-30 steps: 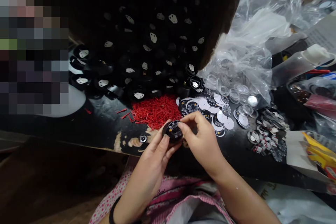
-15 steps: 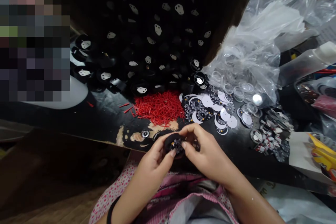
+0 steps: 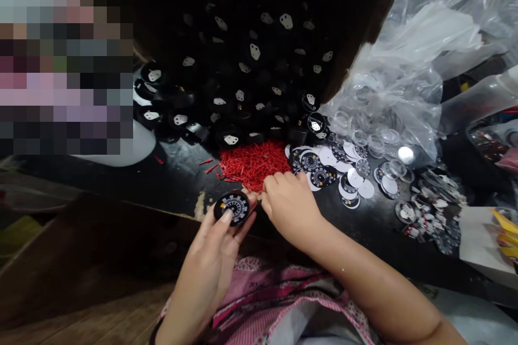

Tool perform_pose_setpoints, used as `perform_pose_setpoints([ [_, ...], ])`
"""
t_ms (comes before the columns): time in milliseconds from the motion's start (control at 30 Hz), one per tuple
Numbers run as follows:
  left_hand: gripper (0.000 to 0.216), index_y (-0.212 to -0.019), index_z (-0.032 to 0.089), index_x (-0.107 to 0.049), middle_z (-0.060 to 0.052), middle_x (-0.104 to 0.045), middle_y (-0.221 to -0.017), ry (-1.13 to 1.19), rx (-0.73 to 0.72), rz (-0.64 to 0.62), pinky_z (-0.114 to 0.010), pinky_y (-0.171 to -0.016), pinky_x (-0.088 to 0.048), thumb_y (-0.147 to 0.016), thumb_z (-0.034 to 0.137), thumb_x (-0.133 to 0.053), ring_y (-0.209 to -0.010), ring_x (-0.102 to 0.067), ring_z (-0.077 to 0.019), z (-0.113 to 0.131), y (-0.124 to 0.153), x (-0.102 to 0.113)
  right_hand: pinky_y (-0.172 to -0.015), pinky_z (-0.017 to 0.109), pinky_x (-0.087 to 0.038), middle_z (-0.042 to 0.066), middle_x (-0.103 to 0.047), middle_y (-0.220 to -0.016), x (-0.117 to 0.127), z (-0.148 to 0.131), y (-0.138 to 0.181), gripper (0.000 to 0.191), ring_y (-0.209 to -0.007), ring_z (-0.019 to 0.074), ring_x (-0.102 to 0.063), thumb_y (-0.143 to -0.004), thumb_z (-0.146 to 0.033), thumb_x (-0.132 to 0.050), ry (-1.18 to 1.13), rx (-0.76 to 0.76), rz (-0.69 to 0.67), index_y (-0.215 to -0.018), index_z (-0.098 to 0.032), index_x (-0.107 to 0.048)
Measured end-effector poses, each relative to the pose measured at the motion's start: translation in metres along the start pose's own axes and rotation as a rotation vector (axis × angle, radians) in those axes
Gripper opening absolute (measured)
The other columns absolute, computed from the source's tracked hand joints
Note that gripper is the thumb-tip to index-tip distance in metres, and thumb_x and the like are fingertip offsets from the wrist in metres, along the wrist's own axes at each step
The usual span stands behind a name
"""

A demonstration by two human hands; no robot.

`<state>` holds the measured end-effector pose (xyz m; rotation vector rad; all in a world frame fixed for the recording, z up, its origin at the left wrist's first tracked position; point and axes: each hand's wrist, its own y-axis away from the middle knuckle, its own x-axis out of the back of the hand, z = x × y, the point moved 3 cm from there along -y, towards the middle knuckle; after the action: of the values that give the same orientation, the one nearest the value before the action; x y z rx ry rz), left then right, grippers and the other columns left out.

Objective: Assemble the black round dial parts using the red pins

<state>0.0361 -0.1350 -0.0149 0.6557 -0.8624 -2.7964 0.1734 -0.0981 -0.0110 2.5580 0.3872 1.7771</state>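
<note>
My left hand (image 3: 220,240) is closed around a round black gauge (image 3: 239,208), its dial with white markings turned upward and my thumb lying on the face. Close by on the right, my right hand (image 3: 289,205) is at the near edge of a heap of small red pointers (image 3: 257,161). Its fingers are curled down and their tips are mostly hidden, so what they pinch cannot be made out. Right of the heap lie loose printed dial discs (image 3: 321,175), some black side up and others white side up.
Many black gauge housings (image 3: 230,139) with white plates are piled at the back. Clear plastic rings (image 3: 376,145) and bags (image 3: 421,64) lie at the right, near a pile of small metal parts (image 3: 429,205). The black tabletop's (image 3: 162,188) front edge runs before me.
My hands have parted. The left has moved left with the gauge, its dial now showing fully. My right hand has left the gauge and reached forward to the red pointers. The view has shifted slightly.
</note>
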Motion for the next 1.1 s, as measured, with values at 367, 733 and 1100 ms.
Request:
perform_pose_setpoints([
  [367,0.024,-0.109,0.019,-0.068,-0.01,-0.072,-0.116,0.075,0.004,-0.063,-0.043,-0.111,-0.041,-0.089,0.03,-0.063,-0.122,-0.059,-0.0257,-0.006,-0.005,-0.013,-0.083,0.035,-0.034,0.004,-0.067,-0.096,0.01,0.015,0.022,0.013,-0.092,0.0207,-0.058,-0.094,-0.03,-0.06,-0.292,-0.004,0.053,-0.092,-0.018,-0.063],
  [733,0.035,-0.117,0.027,-0.065,-0.002,-0.07,-0.117,-0.172,0.007,-0.091,-0.035,-0.099,-0.051,-0.083,0.034,-0.07,-0.114,-0.063,-0.0236,-0.009,-0.013,-0.018,-0.079,0.031,-0.034,0.001,-0.064,-0.088,0.025,0.008,0.033,0.01,-0.084,0.0161,-0.056,-0.095,-0.02,-0.057,-0.605,0.008,0.111,-0.087,-0.018,-0.061],
  [1100,0.026,-0.116,0.031,-0.062,0.004,-0.068,-0.118,-0.513,-0.196,-0.239,-0.018,-0.095,-0.046,-0.09,0.033,-0.061,-0.112,-0.062,-0.0119,-0.005,-0.008,-0.022,-0.075,0.029,-0.033,0.0,-0.06,-0.081,0.029,0.012,0.038,0.012,-0.078,0.0148,-0.054,-0.093,-0.017,-0.058,-0.597,-0.059,0.086,-0.081,-0.017,-0.057],
])
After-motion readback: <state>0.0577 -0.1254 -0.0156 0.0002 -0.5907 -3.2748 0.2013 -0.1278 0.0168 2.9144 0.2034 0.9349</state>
